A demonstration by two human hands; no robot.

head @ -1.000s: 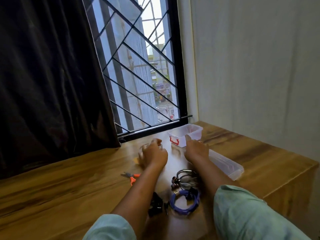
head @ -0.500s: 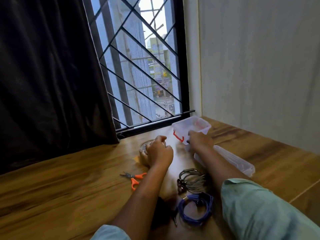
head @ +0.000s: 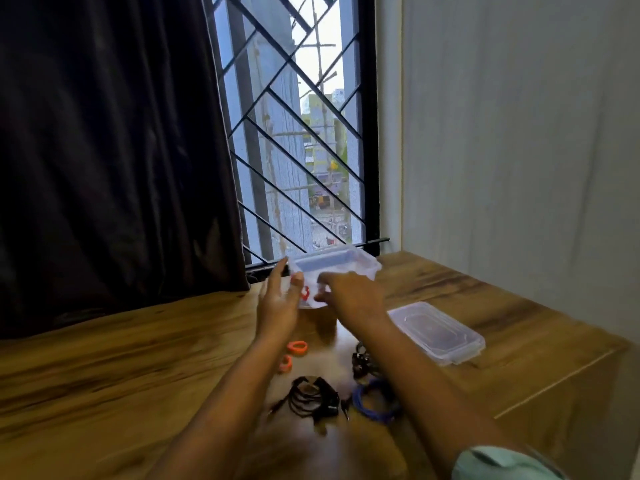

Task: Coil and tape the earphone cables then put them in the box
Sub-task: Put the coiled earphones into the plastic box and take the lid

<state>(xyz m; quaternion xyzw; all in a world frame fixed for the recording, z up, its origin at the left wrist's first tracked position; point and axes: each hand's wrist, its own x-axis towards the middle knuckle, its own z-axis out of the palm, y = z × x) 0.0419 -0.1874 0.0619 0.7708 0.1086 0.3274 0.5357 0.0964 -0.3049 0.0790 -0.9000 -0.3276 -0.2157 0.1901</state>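
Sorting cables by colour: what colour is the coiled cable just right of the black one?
Blue; the coiled cable shows best in the head view.

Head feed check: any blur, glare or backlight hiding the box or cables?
Head view: the window blows out the sky and the curtain goes near black; the clear box, left hand and right hand are motion-smeared; the black coil and blue coil are soft but readable.
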